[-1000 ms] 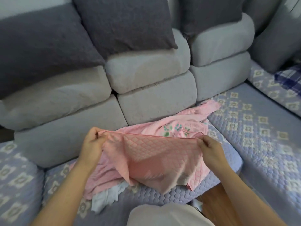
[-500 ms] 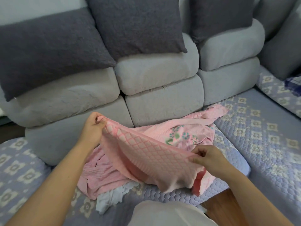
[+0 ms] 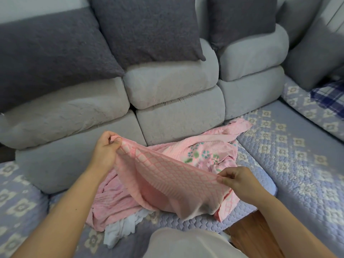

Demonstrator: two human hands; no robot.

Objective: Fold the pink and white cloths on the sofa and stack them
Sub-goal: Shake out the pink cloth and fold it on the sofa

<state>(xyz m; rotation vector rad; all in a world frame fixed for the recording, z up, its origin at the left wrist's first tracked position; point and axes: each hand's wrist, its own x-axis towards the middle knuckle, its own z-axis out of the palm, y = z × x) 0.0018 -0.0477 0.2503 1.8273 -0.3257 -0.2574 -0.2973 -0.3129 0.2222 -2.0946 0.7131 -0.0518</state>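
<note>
Two corners of the pink lattice cloth (image 3: 167,175) were pinched, one in the left hand (image 3: 106,151) and one lower in the right hand (image 3: 240,181), above the sofa seat (image 3: 279,164), where the soft, light, limp fabric was judged best held by its corners.

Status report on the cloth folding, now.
Left hand and right hand each pinch the pink checked cloth, stretched above the pile. White cloth underneath, unfolded. Nothing stacked.

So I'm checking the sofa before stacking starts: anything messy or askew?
Yes: a white cloth lies crumpled, half buried under the rumpled pink pile, unfolded; the pink diamond-patterned cloth is held slanted, left hand higher.
</note>
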